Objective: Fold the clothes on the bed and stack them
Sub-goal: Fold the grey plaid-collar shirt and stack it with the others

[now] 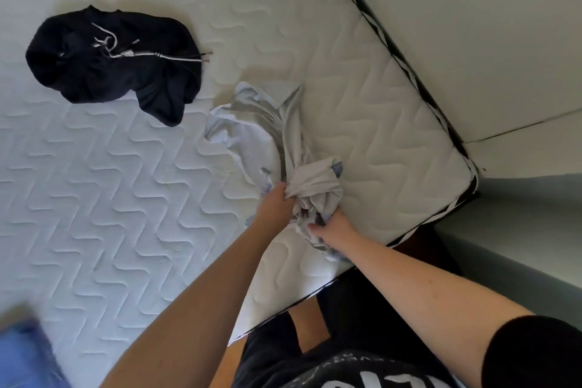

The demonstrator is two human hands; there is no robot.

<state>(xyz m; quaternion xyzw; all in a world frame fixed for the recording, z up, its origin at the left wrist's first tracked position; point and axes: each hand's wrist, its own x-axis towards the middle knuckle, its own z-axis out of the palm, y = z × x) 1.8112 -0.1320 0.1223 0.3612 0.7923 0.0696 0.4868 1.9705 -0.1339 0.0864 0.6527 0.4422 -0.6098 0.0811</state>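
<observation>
A blurred blue garment (22,353) lies at the mattress's (110,198) lower left edge, a crumpled black hoodie (107,63) with white drawstrings farther up toward the left side. Near the mattress's right corner, a person's left hand (274,201) clutches a bunched pale grey-and-white garment (267,132), whose loose end trails away up the bed. Just beside it, the right hand (330,227) grips the same bunch from the near edge.
</observation>
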